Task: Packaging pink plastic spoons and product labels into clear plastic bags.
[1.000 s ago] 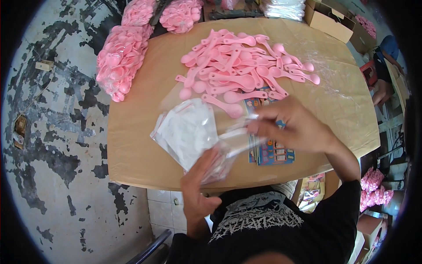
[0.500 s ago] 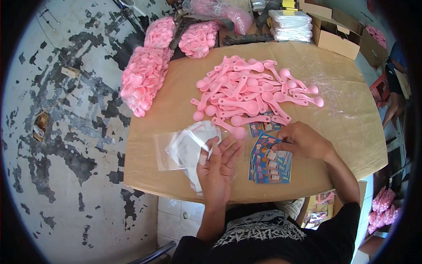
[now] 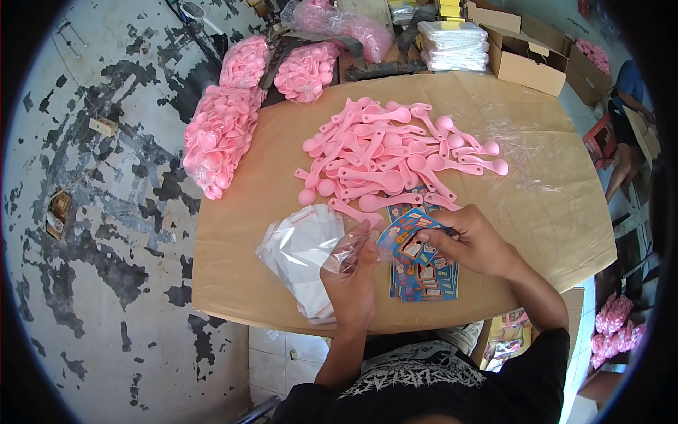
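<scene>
My left hand (image 3: 352, 286) is closed on a small clear plastic bag (image 3: 347, 253), whose mouth faces right. Pinched between the thumb and fingers of my right hand (image 3: 477, 240) is a blue printed card (image 3: 402, 232). The card's left edge meets the bag's mouth; I cannot tell how far inside it reaches. Below the card lies a fanned pile of similar blue cards (image 3: 428, 291). Left of my left hand is a stack of clear bags (image 3: 300, 244) with white glare on it. Pink plastic spoons (image 3: 385, 179) lie heaped beyond both hands, some touching the cards.
Brown paper (image 3: 551, 240) covers the table. Filled bags of pink spoons (image 3: 222, 134) stand at the far left. At the back are stacked clear packages (image 3: 453, 46) and an open cardboard box (image 3: 526, 67). Another person (image 3: 625, 152) is at the far right.
My right hand has lifted a card off the pile and brought it left to the bag's mouth. My left hand has drawn the clear bag rightward off the stack. The view has shifted slightly.
</scene>
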`<state>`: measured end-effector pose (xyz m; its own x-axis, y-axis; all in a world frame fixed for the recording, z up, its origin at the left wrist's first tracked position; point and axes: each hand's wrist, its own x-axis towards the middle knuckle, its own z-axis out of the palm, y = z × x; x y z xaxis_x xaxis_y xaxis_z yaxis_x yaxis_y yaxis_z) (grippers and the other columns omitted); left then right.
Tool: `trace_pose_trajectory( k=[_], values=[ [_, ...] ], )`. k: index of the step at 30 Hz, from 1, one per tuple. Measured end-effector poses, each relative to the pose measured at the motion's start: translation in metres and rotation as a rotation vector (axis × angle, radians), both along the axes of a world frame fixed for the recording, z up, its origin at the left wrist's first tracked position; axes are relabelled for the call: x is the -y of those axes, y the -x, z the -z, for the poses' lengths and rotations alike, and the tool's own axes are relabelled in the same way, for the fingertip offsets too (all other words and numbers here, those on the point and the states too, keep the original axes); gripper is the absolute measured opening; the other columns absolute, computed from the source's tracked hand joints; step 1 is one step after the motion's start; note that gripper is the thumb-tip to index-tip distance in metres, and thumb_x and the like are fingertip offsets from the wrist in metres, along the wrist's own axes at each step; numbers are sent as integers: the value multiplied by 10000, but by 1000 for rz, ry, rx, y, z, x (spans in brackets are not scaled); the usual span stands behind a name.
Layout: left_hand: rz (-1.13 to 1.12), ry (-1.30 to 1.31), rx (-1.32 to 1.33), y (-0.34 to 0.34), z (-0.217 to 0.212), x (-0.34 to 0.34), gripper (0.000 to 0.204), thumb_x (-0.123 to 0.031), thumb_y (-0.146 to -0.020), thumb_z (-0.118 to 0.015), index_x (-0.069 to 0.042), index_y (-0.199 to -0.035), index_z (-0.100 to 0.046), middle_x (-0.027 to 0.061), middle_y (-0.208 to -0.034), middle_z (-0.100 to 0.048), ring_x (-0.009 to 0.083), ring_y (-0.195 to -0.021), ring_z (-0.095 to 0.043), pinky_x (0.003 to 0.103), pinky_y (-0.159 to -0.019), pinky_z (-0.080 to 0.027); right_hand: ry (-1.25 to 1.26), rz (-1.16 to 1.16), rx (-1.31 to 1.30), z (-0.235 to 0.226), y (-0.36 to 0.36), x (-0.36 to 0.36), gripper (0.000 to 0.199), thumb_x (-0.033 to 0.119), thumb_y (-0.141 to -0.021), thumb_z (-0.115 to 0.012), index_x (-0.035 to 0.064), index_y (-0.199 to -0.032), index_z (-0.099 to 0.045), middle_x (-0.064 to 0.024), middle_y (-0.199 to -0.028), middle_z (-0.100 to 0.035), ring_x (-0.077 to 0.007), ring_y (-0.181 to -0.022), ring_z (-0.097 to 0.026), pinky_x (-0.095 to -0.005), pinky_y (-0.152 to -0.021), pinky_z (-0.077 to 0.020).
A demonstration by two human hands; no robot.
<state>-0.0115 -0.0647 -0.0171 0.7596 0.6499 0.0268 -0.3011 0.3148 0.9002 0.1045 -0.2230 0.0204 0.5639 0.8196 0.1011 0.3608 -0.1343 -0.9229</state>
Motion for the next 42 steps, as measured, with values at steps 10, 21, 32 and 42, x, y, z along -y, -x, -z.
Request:
trace_pose_trajectory(
  k=[10,21,32,42],
  values=[
    [33,51,45,7,-2,2,332,-114,-941,-608,49,-1221,-538,190,-1173,-628,173,-925,-656,283,-760,-547,-63,90,120,2,7,-3,131,117,-918,-630,12,-990,-658,-90,-668,-607,-76,-566,-499,-268,-527,-426],
    [121,64,100,9,-4,1,393,-123,-966,-573,77,-1295,-492,186,-1253,-581,221,-1094,-608,383,-927,-525,-81,97,155,6,10,-5,110,118,-917,-634,15,-939,-667,-84,-615,-588,-89,-522,-501,-275,-491,-407],
    [139,-6,51,7,-1,1,350,-79,-953,-587,53,-1273,-531,154,-1183,-629,178,-1053,-623,308,-894,-511,-137,-25,325,16,6,-4,148,114,-918,-623,22,-1026,-666,-91,-669,-628,-114,-531,-540,-276,-507,-429],
    [477,-16,-30,7,4,11,526,-41,-881,-680,31,-1351,-456,153,-1248,-596,176,-1096,-592,315,-965,-466,-150,-88,-229,5,18,-1,225,112,-917,-630,13,-1118,-655,-35,-781,-663,-55,-672,-580,-247,-556,-462]
  ],
)
